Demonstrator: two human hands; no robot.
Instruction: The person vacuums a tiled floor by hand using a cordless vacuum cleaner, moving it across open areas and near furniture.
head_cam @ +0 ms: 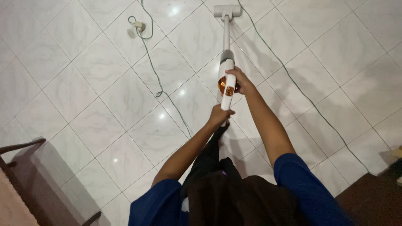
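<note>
A white stick vacuum cleaner (pixel 226 62) with an orange dust cup stretches away from me across the white tiled floor (pixel 104 83), its flat head (pixel 227 11) at the top of the view. My right hand (pixel 239 80) grips the vacuum's body beside the orange cup. My left hand (pixel 219 115) is closed around the handle at the near end of the vacuum. Both arms wear blue sleeves. A dark cloth hangs in front of my body below the hands.
A thin green power cord (pixel 155 71) snakes across the tiles from a white plug (pixel 140 26) at the upper left; another run of cord (pixel 305 96) crosses the floor on the right. A dark furniture frame (pixel 21 146) stands at the lower left, a dark surface (pixel 372 196) at the lower right.
</note>
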